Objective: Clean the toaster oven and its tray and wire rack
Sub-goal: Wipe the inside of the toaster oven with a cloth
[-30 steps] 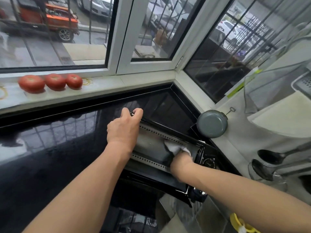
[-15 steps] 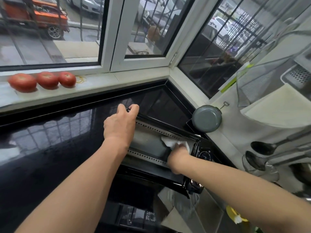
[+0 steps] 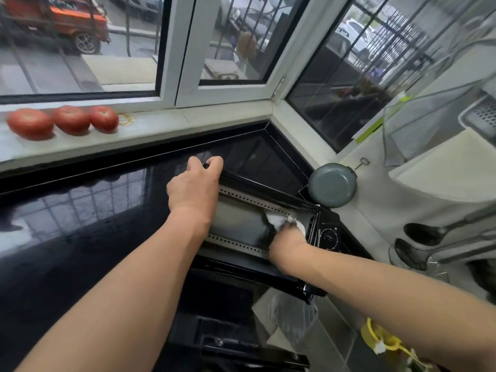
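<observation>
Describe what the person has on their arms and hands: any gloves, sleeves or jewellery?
Nothing is worn on them that this view shows. Both forearms are bare from the lower edge of the picture up to the wrists, with no sleeves in sight. The left hand wears no glove, ring, watch or bracelet. The right hand is gloveless too, with a bare wrist, though its fingers are partly hidden.

— What's the person wearing on the arms?
— Nothing that shows: both forearms are bare right up to the frame's edge
— Rings, a watch?
— None on the left hand point(image 3: 193, 189) or right hand point(image 3: 288, 238)
</observation>
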